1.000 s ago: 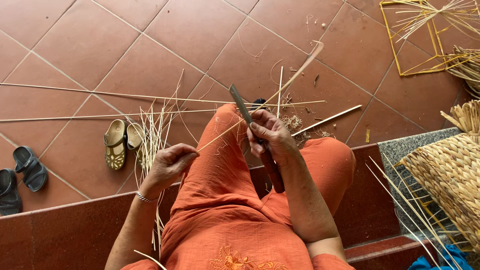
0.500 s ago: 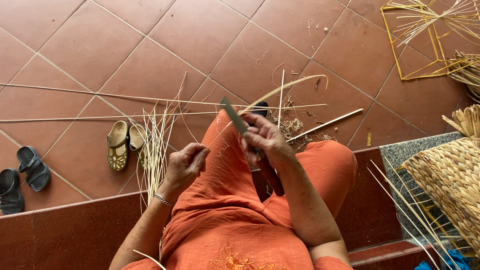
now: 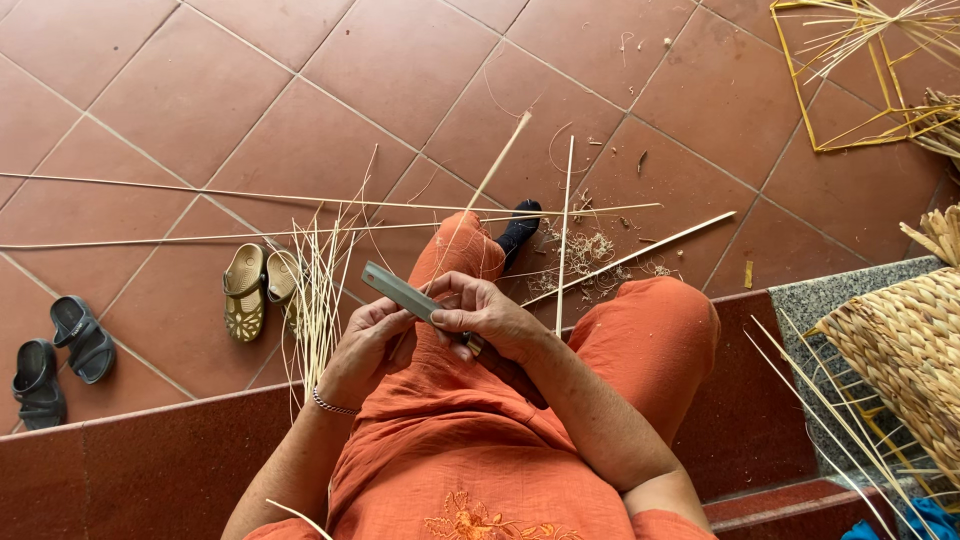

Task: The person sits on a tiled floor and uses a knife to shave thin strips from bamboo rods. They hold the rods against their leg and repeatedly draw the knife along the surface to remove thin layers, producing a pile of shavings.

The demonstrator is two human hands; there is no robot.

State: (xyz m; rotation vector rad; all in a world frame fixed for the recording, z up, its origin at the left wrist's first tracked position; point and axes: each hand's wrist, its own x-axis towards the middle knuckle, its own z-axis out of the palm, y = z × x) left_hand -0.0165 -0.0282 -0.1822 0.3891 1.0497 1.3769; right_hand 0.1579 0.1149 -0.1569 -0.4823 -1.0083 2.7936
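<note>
R hand (image 3: 490, 318) grips knife (image 3: 400, 291), blade pointing far-left. L hand (image 3: 368, 340) pinches thin strip (image 3: 488, 185) at blade; strip's long axis runs far-right, away from both hands.

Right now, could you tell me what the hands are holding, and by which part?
The right hand grips a knife by its handle, blade pointing up-left. The left hand pinches a thin cane strip near its lower end, at the blade.

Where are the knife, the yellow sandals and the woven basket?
knife (image 3: 398, 290), head view, middle of the grey blade.
yellow sandals (image 3: 243, 292), head view, strap of the left sandal.
woven basket (image 3: 905, 345), head view, its woven side.
</note>
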